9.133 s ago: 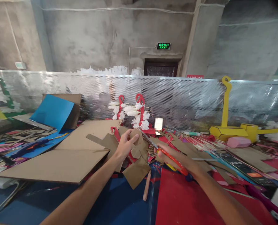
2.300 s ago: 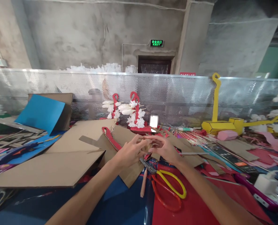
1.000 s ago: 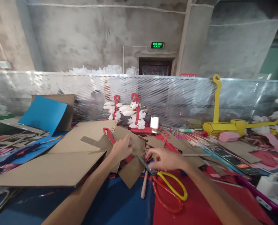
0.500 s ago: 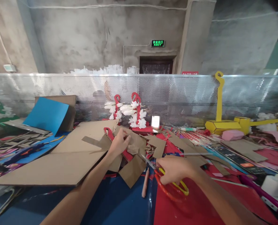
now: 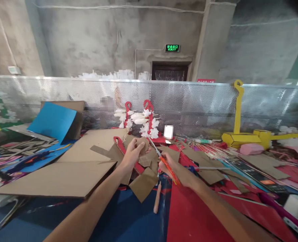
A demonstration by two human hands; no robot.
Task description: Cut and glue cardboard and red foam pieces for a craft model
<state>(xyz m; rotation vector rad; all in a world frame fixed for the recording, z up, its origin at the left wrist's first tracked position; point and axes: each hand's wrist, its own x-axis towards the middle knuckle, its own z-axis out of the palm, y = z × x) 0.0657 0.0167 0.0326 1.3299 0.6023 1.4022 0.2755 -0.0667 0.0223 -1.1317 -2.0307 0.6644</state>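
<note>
In the middle of the head view, my left hand is closed on a small piece of brown cardboard, thumb on its face. My right hand grips a pair of scissors with orange-red handles. The scissors' blades point up and left, their tips close to the held cardboard; I cannot tell if they touch it. Below my hands lie cardboard scraps and a red hook-ended strip. A wooden stick rests nearer to me on the blue surface.
A large folded cardboard sheet and a blue sheet lie at left. Red hooked pieces with white flowers stand behind my hands. A yellow hooked model stands at right. A perforated metal panel runs along the back.
My right hand has moved up and left with the scissors, which have turned edge-on. My left hand has shifted slightly right and now shows a cardboard piece held up.
</note>
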